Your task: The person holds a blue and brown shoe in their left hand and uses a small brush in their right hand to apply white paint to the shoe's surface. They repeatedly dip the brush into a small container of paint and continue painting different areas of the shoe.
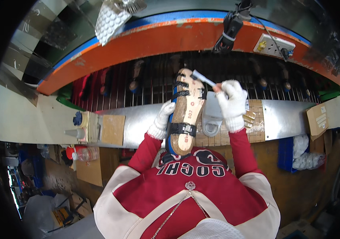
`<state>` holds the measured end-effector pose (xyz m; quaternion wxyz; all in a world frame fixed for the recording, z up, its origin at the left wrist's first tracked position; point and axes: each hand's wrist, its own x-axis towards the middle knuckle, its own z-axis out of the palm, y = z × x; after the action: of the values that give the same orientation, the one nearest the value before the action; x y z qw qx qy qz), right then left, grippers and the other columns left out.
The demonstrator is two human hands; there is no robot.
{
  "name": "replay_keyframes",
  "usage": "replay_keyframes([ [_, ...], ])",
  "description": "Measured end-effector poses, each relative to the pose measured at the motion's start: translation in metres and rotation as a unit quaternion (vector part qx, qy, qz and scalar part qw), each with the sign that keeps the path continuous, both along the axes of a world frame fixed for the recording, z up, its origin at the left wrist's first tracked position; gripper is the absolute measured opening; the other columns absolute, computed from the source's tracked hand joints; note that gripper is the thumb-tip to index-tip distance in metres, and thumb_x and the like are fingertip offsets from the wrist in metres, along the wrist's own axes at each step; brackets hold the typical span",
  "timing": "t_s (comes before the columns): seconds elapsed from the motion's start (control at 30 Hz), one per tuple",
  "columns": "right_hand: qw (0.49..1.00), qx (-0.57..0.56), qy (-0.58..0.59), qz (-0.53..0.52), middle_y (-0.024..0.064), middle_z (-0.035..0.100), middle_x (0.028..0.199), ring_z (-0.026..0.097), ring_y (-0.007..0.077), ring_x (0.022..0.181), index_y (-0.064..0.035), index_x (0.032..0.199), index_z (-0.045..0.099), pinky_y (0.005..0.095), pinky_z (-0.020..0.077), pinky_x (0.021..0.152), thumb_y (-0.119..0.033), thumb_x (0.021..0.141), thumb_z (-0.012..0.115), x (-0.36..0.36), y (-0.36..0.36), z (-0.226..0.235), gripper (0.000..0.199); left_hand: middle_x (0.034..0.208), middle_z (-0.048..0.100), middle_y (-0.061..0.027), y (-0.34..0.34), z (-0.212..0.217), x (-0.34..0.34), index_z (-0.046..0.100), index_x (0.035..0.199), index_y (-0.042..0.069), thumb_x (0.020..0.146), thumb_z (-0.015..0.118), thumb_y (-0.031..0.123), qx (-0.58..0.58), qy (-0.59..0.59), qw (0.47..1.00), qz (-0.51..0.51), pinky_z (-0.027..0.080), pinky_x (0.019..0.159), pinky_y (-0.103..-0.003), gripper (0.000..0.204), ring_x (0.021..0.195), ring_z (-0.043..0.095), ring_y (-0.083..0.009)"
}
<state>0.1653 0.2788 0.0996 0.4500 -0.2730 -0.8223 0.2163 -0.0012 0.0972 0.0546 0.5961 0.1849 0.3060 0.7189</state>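
In the head view, the left hand (162, 119), in a white knitted glove, is gripping the side of a sandal (186, 113) and holding it up over the middle of the bench, sole side facing the camera. The sandal is showing a long tan cork-like footbed with a blue edge, and black straps are crossing it near the toe and the heel. The right hand (232, 104), also in a white knitted glove, is closing tightly around the handle of a small brush (202, 78), whose pale head is lying just at the sandal's toe end. Just beside the sandal, a grey plastic container (211, 119) is sitting on a gridded wooden board (255, 129). The board is resting on a smooth metal bench (285, 117), in front of a rack of thin dark bars (154, 85) under a curved orange rim (158, 40).
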Motion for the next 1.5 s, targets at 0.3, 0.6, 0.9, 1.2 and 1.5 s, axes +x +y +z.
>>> replay_keyframes([
  [0.3,0.730,-0.616,0.199,0.221,-0.0009,0.061,0.082,0.051,0.0040,0.065,-0.0065,0.104,0.061,0.0197,0.0411,0.059,-0.036,0.099,0.062,0.010,-0.038,-0.047,0.030,0.139,0.057,-0.0112,0.012,0.014,-0.003,0.046,0.146,0.010,0.100,0.047,0.059,-0.084,-0.009,0.969,0.233,0.050,0.104,-0.041,0.068,0.121,0.060,-0.0263],
  [0.6,0.704,-0.568,0.365,0.221,-0.0004,0.056,0.096,0.060,0.0093,0.085,-0.0151,0.100,0.042,0.0230,0.0488,0.065,0.000,0.084,0.074,-0.024,-0.036,-0.052,0.039,0.140,0.052,-0.0119,0.049,0.015,0.010,0.039,0.148,0.002,0.101,0.058,0.039,-0.142,0.234,0.916,0.295,0.041,0.108,-0.037,0.063,0.126,0.051,-0.0213],
  [0.9,0.701,-0.572,0.426,-0.012,0.0085,0.061,0.098,0.066,0.0205,0.076,-0.0026,0.114,0.045,0.0430,0.0621,0.064,-0.003,0.086,0.070,-0.029,0.094,-0.102,0.038,0.134,0.056,-0.0262,0.025,0.018,-0.015,0.030,0.152,-0.004,0.100,0.058,0.043,-0.177,0.297,0.927,0.143,0.047,0.101,-0.039,0.075,0.111,0.065,-0.0290],
  [1.2,0.886,-0.408,0.160,-0.149,0.0143,0.066,0.099,0.066,0.0218,0.085,0.0020,0.114,0.052,0.0336,0.0545,0.080,-0.015,0.068,0.080,-0.074,0.206,-0.208,0.056,0.126,0.062,-0.0214,0.022,0.003,-0.020,0.043,0.145,-0.001,0.099,0.063,0.033,-0.261,0.234,0.917,0.191,0.050,0.096,-0.038,0.061,0.106,0.065,-0.0284],
  [1.5,0.951,-0.119,-0.086,-0.274,0.0162,0.067,0.118,0.064,0.0347,0.108,-0.0056,0.125,0.060,0.0446,0.0497,0.095,-0.036,0.071,0.077,0.000,0.272,-0.268,0.065,0.125,0.061,-0.0251,0.036,-0.011,-0.034,0.047,0.140,0.000,0.096,0.067,0.035,-0.281,0.236,0.904,0.218,0.052,0.095,-0.041,0.060,0.102,0.067,-0.0309],
])
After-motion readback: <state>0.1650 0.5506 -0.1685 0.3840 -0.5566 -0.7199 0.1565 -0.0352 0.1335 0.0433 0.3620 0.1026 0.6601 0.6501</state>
